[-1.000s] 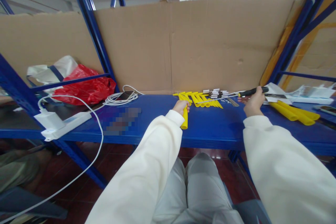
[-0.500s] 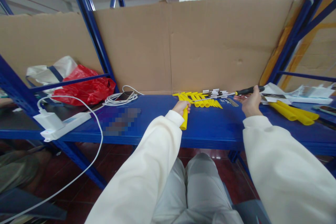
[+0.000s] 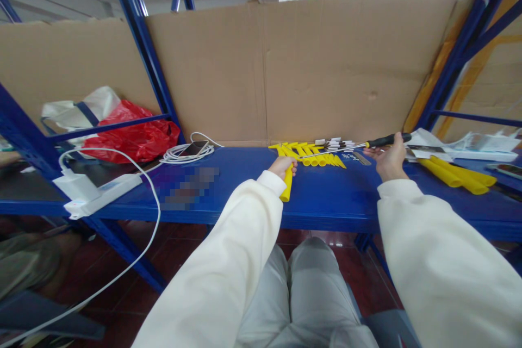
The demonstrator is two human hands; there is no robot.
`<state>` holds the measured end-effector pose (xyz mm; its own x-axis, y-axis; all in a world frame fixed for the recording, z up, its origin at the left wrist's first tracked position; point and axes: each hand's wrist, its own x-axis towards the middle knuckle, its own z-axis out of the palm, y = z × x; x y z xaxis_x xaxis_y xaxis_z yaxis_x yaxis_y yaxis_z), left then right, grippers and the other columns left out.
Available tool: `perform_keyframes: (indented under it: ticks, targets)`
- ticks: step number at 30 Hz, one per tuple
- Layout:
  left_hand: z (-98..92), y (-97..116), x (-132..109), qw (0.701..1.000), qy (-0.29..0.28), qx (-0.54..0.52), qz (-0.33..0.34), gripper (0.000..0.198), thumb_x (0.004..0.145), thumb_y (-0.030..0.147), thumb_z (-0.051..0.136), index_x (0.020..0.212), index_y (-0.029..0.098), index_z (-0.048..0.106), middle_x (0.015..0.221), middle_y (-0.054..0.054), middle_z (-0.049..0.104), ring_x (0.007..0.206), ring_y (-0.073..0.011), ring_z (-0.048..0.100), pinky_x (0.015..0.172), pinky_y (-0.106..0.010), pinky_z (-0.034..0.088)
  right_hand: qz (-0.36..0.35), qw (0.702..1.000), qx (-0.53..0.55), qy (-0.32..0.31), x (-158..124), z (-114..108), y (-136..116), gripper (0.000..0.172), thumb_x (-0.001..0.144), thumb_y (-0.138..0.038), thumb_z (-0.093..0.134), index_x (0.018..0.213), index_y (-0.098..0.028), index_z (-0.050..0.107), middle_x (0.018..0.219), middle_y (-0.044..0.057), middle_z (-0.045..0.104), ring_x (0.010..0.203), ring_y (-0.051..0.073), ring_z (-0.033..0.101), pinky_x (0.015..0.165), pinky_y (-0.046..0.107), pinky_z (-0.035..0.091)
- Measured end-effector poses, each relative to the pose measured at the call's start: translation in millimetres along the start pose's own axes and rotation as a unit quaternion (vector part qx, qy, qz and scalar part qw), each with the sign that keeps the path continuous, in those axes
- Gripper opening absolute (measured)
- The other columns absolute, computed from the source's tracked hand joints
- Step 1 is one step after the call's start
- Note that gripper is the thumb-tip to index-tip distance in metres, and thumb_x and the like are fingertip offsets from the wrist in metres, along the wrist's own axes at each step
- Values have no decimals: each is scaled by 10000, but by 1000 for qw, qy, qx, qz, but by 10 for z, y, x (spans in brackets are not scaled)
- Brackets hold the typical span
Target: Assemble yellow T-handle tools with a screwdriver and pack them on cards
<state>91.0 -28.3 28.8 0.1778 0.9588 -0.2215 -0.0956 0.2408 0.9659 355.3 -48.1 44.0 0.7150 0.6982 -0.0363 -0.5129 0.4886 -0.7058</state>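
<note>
My left hand (image 3: 282,166) is closed around a yellow plastic handle (image 3: 287,187) that points toward me on the blue shelf (image 3: 326,201). My right hand (image 3: 389,159) grips a screwdriver (image 3: 350,147) by its black handle; the thin metal shaft reaches left, its tip over a row of several yellow handles (image 3: 310,153) lying at the back of the shelf. Small black-and-white parts (image 3: 334,144) lie just behind that row.
More yellow tubes (image 3: 457,175) and papers (image 3: 481,144) lie at the right. A coiled white cable with a phone (image 3: 190,150), a red bag (image 3: 134,133) and a white power strip (image 3: 93,193) sit at the left. Cardboard (image 3: 318,70) backs the shelf between blue rack posts (image 3: 142,43).
My right hand has shifted the screwdriver slightly left, bringing its tip further over the yellow row. My left hand stays on its yellow handle.
</note>
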Motion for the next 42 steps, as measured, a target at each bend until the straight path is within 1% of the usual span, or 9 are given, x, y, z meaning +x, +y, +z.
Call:
perform_keyframes:
  ticks: [6,12,20,25,28,31,34,40,42]
  targets:
    - [7,-3,-6,1000,-4,-1,0,233,890,-15,541,792,194,513,529,74,440,405,-59,356,442,-175,269,-11,1000,-25,2,-49,2,-15,261,1103,-399,373,904,-270,484,570,-76,386,411,126,508,359,196,502]
    - [4,-4,-6,1000,-5,4,-1,182,907,28,589,845,194,547,533,85,438,405,-57,343,441,-173,267,-12,1000,-28,4,-92,19,-29,250,1104,-377,379,897,-268,467,564,-85,380,384,106,459,355,178,485]
    - [10,2,-15,1000,-4,8,-2,250,885,-16,535,764,198,491,542,64,449,425,-66,357,468,-189,275,-25,999,-32,3,2,-3,8,238,1079,-395,424,885,-265,472,558,-71,413,395,128,492,361,207,494]
    - [13,1,-19,1000,-4,7,-1,241,893,-8,542,775,197,495,547,68,450,427,-65,358,469,-182,272,-22,998,-51,13,-56,18,-19,272,1093,-371,369,879,-256,493,565,-60,421,438,138,532,383,203,523]
    - [13,1,-29,1000,0,10,-1,242,884,-20,536,775,194,505,547,67,452,423,-68,360,458,-185,274,-24,998,-47,15,-91,28,-30,273,1093,-361,373,861,-263,479,559,-65,419,430,135,519,370,199,511]
    - [13,2,-34,1000,1,8,-2,239,901,-16,534,789,194,507,544,76,448,412,-59,348,452,-175,271,-28,998,-48,5,-85,21,-19,283,1086,-359,392,836,-264,485,543,-68,397,433,140,512,372,224,529]
    - [13,2,-31,1000,7,9,-1,240,899,-26,519,797,191,519,535,79,441,406,-61,348,447,-177,274,-34,998,-46,-8,-62,12,0,275,1080,-362,417,831,-267,488,548,-70,396,447,153,546,376,244,544]
    - [7,-2,-21,999,30,13,10,245,909,-9,551,769,190,521,536,78,439,414,-62,369,471,-189,292,-31,998,-43,-40,-20,-6,16,249,1102,-364,416,880,-270,478,556,-96,434,393,128,548,343,194,481]
    - [-1,-3,-21,999,35,19,15,243,907,-9,553,766,188,531,524,77,434,420,-67,376,479,-194,304,-15,997,-20,-73,-14,-14,14,227,1089,-386,473,893,-271,476,561,-104,454,372,122,532,324,190,456]
